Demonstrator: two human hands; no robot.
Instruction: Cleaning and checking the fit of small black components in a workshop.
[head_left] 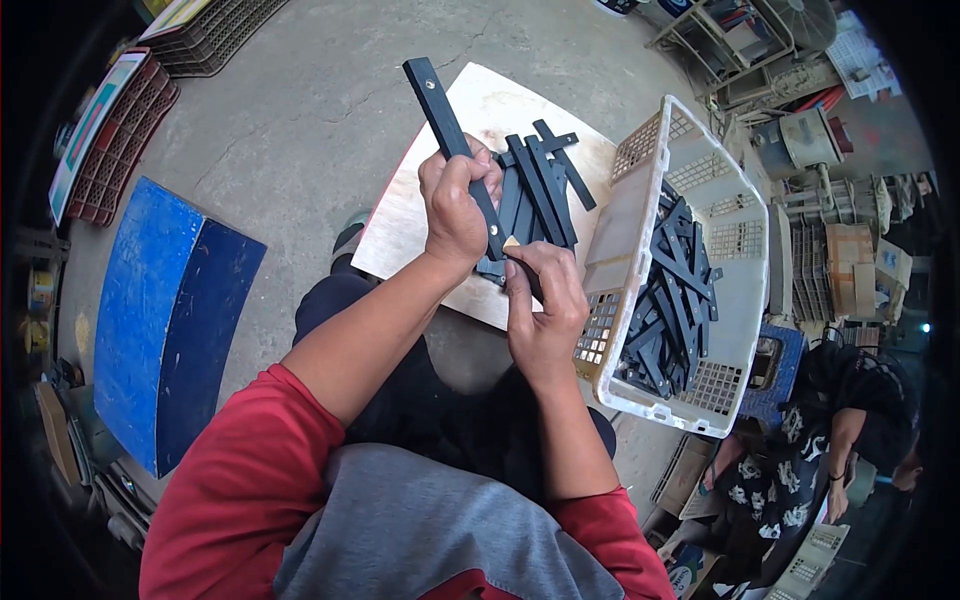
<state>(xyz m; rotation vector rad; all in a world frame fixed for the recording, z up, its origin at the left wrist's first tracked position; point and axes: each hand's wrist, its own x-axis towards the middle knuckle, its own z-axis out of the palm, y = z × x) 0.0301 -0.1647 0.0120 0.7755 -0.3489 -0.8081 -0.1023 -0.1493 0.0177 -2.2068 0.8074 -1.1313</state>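
Head view: left hand (pixel 455 205) fist-wrapped round a long black strip (pixel 452 135), held up w/ its far end pointing away over the board (pixel 420 225). Right hand (pixel 545 305) pinched tight at strip's near end, thumb & fingers pressing something small there; can't tell what. Pile of same black strips (pixel 540 180) lies on board just past the hands. White crate (pixel 690 160) at right, tilted, holds many more strips (pixel 670 300). Judging by that: small pile on the board, bulk in the crate. Blue box (pixel 165 310) left; another person (pixel 850 420) lower right.

Workshop yard: concrete floor (pixel 300 110), plastic crates (pixel 215 35), old machine parts (pixel 800 140)
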